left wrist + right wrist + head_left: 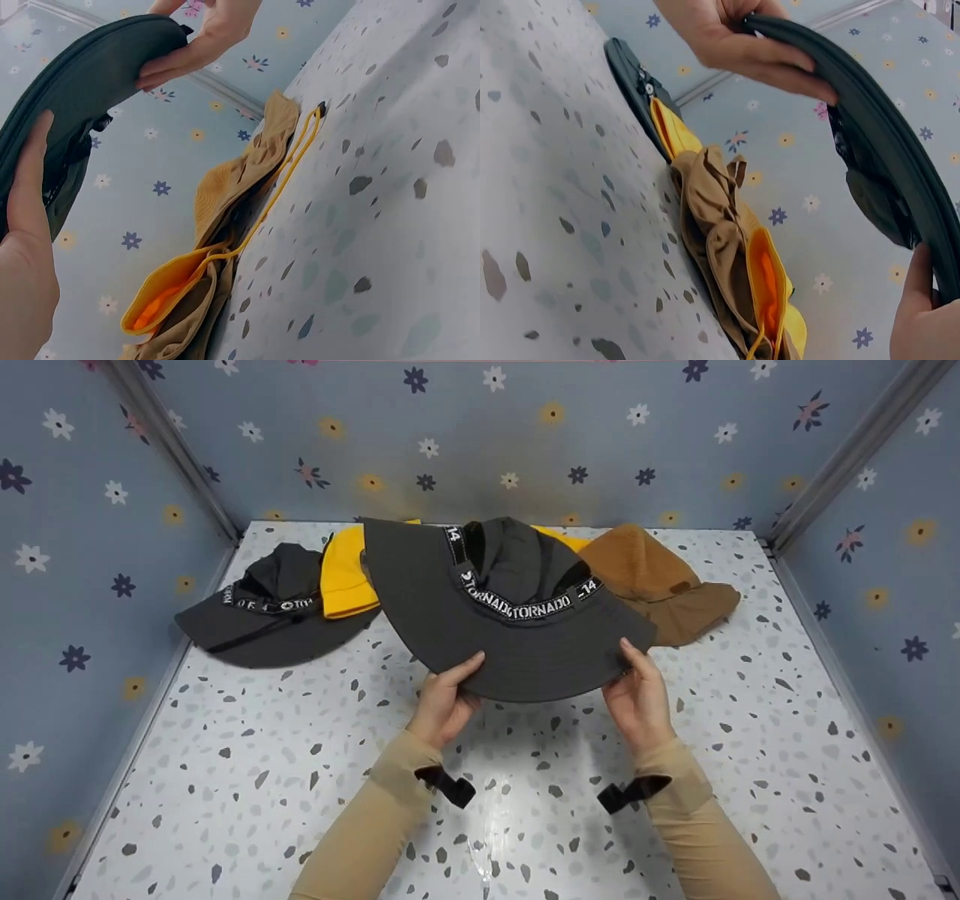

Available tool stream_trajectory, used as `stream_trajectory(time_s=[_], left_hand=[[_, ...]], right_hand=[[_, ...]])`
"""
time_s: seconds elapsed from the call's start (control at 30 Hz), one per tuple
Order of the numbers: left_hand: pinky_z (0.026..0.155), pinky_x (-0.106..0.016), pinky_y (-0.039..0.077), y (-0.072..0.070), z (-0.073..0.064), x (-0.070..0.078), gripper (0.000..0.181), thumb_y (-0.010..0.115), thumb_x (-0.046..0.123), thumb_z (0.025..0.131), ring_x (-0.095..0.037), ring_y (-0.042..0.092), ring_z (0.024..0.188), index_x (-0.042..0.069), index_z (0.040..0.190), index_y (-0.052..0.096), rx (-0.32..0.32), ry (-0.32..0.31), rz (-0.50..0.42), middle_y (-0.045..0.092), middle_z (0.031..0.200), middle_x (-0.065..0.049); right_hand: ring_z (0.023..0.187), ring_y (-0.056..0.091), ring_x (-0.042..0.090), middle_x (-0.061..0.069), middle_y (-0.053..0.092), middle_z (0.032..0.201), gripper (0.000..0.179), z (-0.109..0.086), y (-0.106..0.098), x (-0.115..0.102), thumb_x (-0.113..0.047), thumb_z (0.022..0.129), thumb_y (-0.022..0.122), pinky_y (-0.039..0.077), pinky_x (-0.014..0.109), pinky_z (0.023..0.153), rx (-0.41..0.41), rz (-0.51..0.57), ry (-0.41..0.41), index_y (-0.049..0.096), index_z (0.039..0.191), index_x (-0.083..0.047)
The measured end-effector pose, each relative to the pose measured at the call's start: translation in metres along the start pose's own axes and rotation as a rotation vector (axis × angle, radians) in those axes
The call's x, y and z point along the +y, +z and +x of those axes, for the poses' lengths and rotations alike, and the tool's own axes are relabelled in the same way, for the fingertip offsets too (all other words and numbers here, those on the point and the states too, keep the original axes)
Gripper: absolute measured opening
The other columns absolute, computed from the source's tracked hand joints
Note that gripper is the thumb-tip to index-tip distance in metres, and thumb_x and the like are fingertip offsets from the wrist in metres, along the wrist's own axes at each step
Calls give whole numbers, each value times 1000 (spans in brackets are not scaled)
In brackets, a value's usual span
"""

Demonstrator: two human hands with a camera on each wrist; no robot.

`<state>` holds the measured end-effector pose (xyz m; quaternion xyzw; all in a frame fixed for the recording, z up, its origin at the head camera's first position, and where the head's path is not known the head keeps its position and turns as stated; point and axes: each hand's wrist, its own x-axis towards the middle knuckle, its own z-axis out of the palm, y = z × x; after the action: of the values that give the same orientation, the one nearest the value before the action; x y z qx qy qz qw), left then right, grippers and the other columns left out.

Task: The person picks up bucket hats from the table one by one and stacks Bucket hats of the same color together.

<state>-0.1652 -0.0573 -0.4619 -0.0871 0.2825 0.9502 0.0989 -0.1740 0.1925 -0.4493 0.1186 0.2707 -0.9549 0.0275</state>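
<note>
A dark grey bucket hat (517, 660) with a black band lettered TORNADO in white is held up over the table by both hands. My left hand (445, 699) grips the near brim left of its middle, thumb on top and fingers underneath. At the brim's right side my right hand (639, 697) pinches the edge the same way. Both wrist views show the hat's brim (97, 67) from the side, raised above the tabletop, with its crown (877, 202) hanging beyond it.
Another dark grey hat (277, 637) lies at the back left, overlapped by a yellow hat (346, 574). Behind the held hat on the right is a brown hat (645, 562). A yellow cord (281, 187) trails on the speckled table (525, 825). Flowered panels (487, 442) enclose the table.
</note>
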Motion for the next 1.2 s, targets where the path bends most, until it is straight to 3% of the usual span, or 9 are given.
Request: stream_trajectory(time_s=[0.23,0.5,0.67,0.9,1.2], left_hand=[[91,-32,57,0,-2,-16,23,54,-9,95,-18,72,96,-1,116,52,18,12,-24,67,106,-7],[88,-29,58,0,-4,-19,22,54,-7,96,-16,72,95,2,116,52,15,-6,-2,68,105,-5],[90,-30,57,0,-4,-19,24,55,-7,96,-17,72,97,1,118,51,0,2,8,67,106,-6],[86,-39,58,-3,-5,-19,28,58,-3,96,-21,70,98,1,123,50,16,-25,68,68,107,-8],[86,-37,59,-5,-4,-17,26,57,-1,97,-20,71,96,3,122,51,-5,-24,73,70,106,-7]], right_hand=[[108,66,17,3,65,123,52,-3,3,12,-2,103,46,54,31,95,5,-18,-30,30,150,-18],[109,66,19,5,57,131,72,-5,3,20,5,98,51,55,34,95,50,-5,-33,24,155,-30],[113,64,18,6,49,139,79,-4,3,21,10,97,49,54,33,97,48,-9,-51,20,156,-33],[111,65,18,6,48,136,81,-5,2,22,14,96,47,56,33,94,58,-26,-69,19,156,-34],[116,63,19,8,47,141,83,-4,1,19,15,95,48,54,34,97,51,-46,-82,19,156,-33]])
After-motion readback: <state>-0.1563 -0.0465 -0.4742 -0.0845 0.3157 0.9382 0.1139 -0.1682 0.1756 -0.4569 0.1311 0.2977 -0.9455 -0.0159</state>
